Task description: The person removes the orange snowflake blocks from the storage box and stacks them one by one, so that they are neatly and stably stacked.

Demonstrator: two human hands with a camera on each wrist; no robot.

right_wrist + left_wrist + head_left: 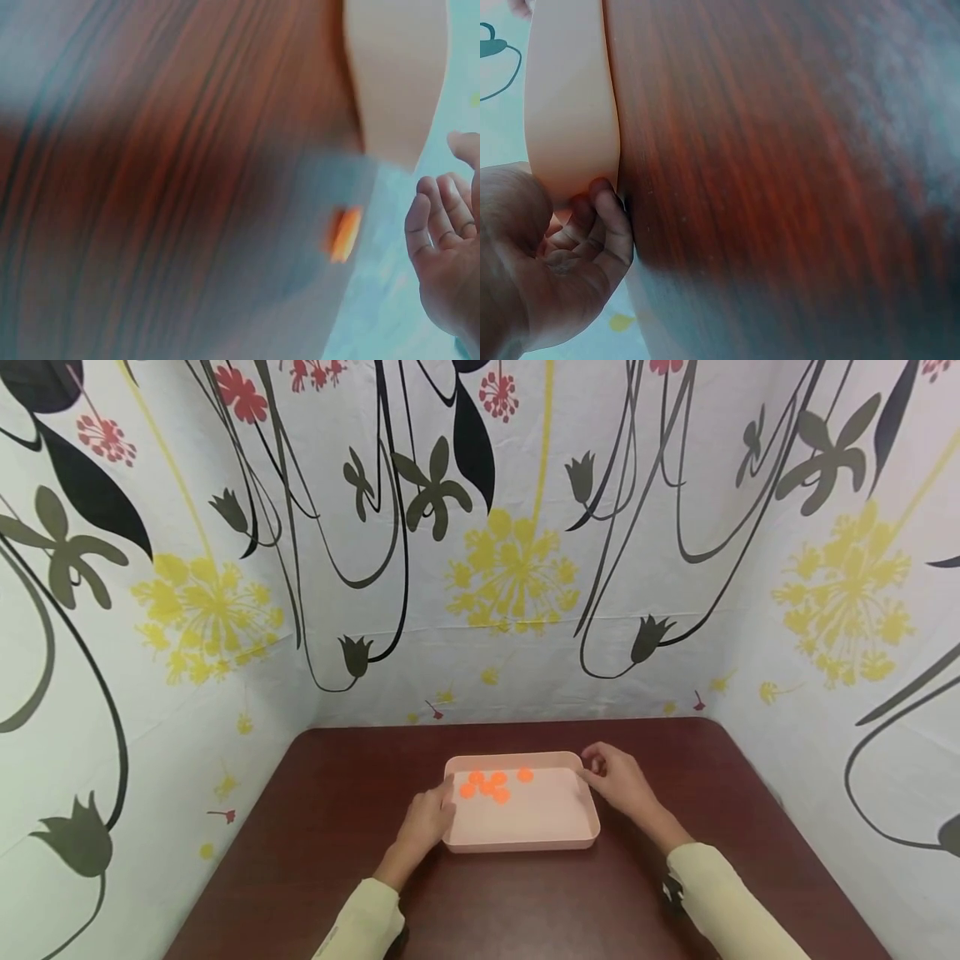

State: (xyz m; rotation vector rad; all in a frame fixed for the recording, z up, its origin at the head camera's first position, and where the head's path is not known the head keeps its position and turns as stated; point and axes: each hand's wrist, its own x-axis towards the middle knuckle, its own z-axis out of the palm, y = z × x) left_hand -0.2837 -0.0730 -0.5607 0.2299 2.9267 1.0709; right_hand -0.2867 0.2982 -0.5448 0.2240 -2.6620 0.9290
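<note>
A shallow peach-coloured tray (pixel 525 827) with a raised rim sits on the table. Several flat orange round pieces (pixel 501 795) lie inside it, mostly clustered toward the back left. My left hand (pixel 429 817) grips the tray's left side; in the left wrist view its fingers curl under the outside of the tray wall (pixel 574 97). At the back right corner is my right hand (pixel 617 779). In the right wrist view that hand (pixel 450 232) has loosely bent fingers, the thumb apart from them, and nothing between. A blurred orange piece (pixel 346 235) appears there outside the tray, near the table's edge.
The dark reddish-brown table (pixel 480 902) extends around the tray. White cloth with a flower print (pixel 517 577) hangs behind the table and along both sides.
</note>
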